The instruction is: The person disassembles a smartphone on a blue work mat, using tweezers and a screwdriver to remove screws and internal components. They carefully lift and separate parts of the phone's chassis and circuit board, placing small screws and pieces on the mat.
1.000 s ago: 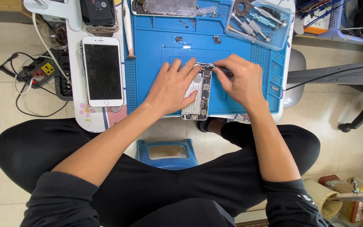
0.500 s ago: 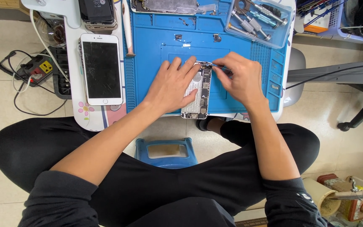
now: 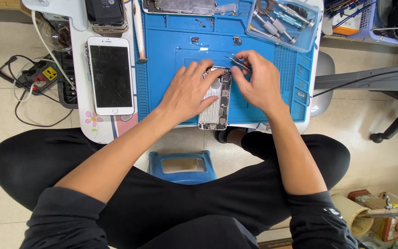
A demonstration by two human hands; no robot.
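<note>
An opened phone chassis [image 3: 216, 102] with bare circuitry lies on a blue work mat [image 3: 171, 50]. My left hand [image 3: 190, 90] rests flat on its left side and pins it down. My right hand [image 3: 257, 81] pinches metal tweezers [image 3: 237, 61], their tips at the upper end of the chassis. Small loose metal parts [image 3: 198, 42] lie on the mat just above my hands.
A white phone with a cracked dark screen [image 3: 111, 75] lies left of the mat. A clear tray of screwdrivers [image 3: 283, 21] sits at the top right and another opened phone body [image 3: 185, 6] at the top. A power strip [image 3: 42, 76] lies on the floor at left, a blue stool [image 3: 182, 167] between my legs.
My right hand has shifted slightly at the top of the chassis with the tweezers. My left hand stays pressed on the chassis.
</note>
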